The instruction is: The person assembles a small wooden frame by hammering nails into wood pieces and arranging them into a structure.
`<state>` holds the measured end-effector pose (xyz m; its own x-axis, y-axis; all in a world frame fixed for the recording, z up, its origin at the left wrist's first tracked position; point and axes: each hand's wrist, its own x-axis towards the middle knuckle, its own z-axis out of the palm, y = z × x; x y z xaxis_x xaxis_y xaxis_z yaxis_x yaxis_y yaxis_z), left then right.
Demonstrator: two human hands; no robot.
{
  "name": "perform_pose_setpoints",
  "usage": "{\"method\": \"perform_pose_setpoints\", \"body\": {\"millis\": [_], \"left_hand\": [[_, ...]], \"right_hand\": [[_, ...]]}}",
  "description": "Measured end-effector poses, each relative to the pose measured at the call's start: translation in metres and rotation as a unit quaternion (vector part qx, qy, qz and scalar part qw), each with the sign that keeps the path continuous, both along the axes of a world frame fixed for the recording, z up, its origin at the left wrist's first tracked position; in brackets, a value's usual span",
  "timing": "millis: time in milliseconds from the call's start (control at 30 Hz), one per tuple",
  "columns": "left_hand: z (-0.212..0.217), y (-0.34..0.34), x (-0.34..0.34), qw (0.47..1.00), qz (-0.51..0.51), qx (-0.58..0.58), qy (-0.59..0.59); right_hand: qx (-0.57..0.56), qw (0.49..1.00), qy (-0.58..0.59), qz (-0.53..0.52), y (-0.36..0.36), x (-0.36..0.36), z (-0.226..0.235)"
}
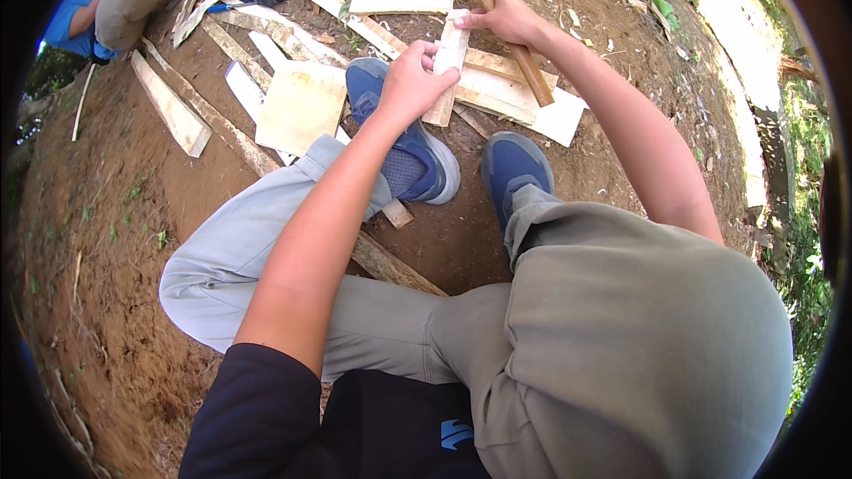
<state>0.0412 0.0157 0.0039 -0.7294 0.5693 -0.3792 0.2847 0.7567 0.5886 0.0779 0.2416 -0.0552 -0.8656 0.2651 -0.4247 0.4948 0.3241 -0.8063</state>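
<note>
- Nearest the camera, the person is sitting on bare dirt, grey trousers filling the lower view and two blue shoes (417,155) resting among scattered planks.
- The left hand (413,82) is gripping the short wooden strip (448,62) at its lower half, fingers curled closed around it.
- The right hand (510,18) is steadying the strip's top end while clamping a wooden-handled hammer (506,35), its fingers wrapped shut on the handle.
- The strip is standing slightly tilted above a pale board (519,98); it is looking light, stiff, rough-sawn and splintery, best held at mid-length.
- Farther off, a square plywood piece (300,106) and another seated person (106,0) are showing.
</note>
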Motion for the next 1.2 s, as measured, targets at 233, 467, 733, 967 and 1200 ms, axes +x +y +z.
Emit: {"method": "perform_pose_setpoints", "body": {"millis": [233,467,733,967,1200], "left_hand": [[-0.001,-0.005,-0.003,1.0,0.005,-0.008,-0.002],[-0.006,0.0,-0.001,0.999,0.014,0.005,-0.035],[-0.019,-0.008,-0.006,0.998,0.033,0.044,-0.029],[-0.012,-0.001,0.001,0.998,0.009,0.066,-0.003],[-0.014,-0.007,0.005,0.997,0.035,0.057,0.039]], "right_hand": [[0.137,0.987,-0.015,0.081,-0.007,0.064,0.048],[0.184,0.983,-0.02,0.014,-0.023,0.11,0.034],[0.22,0.975,-0.021,-0.035,-0.03,0.107,0.053],[0.251,0.967,0.04,-0.015,-0.013,0.113,0.047],[0.217,0.976,0.006,-0.001,-0.007,0.119,0.021]]}}
